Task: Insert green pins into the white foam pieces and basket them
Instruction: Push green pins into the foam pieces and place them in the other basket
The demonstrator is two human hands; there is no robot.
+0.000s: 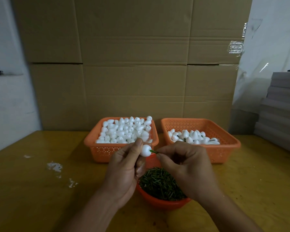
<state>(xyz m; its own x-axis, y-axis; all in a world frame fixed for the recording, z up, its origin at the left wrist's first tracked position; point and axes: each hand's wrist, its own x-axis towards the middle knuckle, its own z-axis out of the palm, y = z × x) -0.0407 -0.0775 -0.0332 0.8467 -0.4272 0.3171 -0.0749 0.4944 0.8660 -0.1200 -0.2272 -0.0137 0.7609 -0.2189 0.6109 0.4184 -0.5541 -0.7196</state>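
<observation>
We log one head-worn wide-angle view, facing forward and down, close over the table [32,190]. Cardboard wall [132,64] at 12 o'clock; forearms enter at 6 o'clock.

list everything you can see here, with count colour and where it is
left basket: one, orange, back centre of table, heaped with plain white foam pieces
right basket: one, orange, beside it, partly filled with pinned foam pieces
bowl: one, orange, near edge, full of green pins
held foam piece: one, white, above bowl
held pin: one, green, tip in that piece
table: one, yellow-brown, with white crumbs at left
cardboard: brown, behind baskets
stacked boards: grey, far right
left hand: grips the foam piece
right hand: pinches the pin
</observation>
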